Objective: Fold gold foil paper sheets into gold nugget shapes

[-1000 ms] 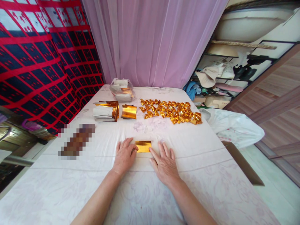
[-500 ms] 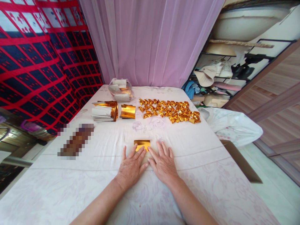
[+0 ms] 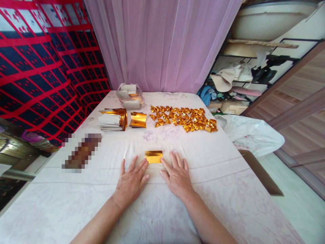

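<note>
I saw both hands flat on the tabletop (image 3: 228,189), fingers spread, holding nothing: left hand (image 3: 130,181) below the folded gold sheet (image 3: 153,156), right hand (image 3: 177,176) just beside it, perhaps touching. I judged a crease was being pressed; another fold seemed next. Open cloth lay around, edges well apart.

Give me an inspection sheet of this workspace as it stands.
Surface: table under white floral cloth.
Job's things: flat gold foil rectangle between the fingertips; spread of small folded gold foil pieces.
Clutter: stack of white-and-gold sheets, curled gold sheet, clear plastic bag.
Hands: left hand and right hand flat, open, holding nothing.
Cables: nothing seen.
Surroundings: lilac curtain, red-and-navy patterned cloth, cluttered shelf.
</note>
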`<state>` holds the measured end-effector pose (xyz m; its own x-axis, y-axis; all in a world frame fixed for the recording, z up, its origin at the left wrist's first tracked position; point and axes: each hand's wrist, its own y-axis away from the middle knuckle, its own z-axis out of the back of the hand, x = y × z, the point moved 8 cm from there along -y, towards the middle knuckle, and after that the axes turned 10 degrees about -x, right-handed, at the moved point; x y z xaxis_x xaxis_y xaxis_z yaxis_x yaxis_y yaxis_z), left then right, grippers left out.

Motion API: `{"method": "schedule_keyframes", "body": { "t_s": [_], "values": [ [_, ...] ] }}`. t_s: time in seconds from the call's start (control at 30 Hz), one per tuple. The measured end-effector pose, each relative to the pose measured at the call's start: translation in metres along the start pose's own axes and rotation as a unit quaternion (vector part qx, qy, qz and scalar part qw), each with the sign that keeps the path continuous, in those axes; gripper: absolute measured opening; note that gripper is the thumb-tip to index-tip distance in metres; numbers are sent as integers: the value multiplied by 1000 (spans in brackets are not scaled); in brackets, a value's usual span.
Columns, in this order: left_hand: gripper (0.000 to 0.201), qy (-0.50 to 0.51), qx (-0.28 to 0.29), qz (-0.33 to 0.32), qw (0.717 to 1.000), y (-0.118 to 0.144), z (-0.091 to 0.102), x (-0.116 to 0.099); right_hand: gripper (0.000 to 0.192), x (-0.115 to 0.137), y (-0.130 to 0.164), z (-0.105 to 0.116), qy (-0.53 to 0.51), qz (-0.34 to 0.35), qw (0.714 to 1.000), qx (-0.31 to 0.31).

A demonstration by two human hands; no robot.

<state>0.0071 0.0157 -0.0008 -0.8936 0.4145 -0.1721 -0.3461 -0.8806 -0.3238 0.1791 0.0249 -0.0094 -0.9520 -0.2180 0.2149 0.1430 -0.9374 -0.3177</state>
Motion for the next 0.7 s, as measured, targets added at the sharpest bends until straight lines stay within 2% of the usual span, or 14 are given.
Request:
{"method": "schedule_keyframes", "body": {
  "t_s": [0.3, 0.47, 0.53, 0.7],
  "values": [
    [44, 16, 6, 6, 1000, -7, 5, -8, 50, 12, -2, 10, 1, 10, 999, -38],
    [43, 6, -1, -2, 1000, -7, 6, -9, 49, 1, -4, 13, 16, -34, 998, -47],
    [42, -7, -16, -12, 1000, -7, 7, -11, 49, 7, -6, 12, 12, -17, 999, -41],
    [42, -34, -57, -43, 997, -7, 10, -14, 50, 39, -9, 0, -25, 65, 998, 2]
  ]
}}
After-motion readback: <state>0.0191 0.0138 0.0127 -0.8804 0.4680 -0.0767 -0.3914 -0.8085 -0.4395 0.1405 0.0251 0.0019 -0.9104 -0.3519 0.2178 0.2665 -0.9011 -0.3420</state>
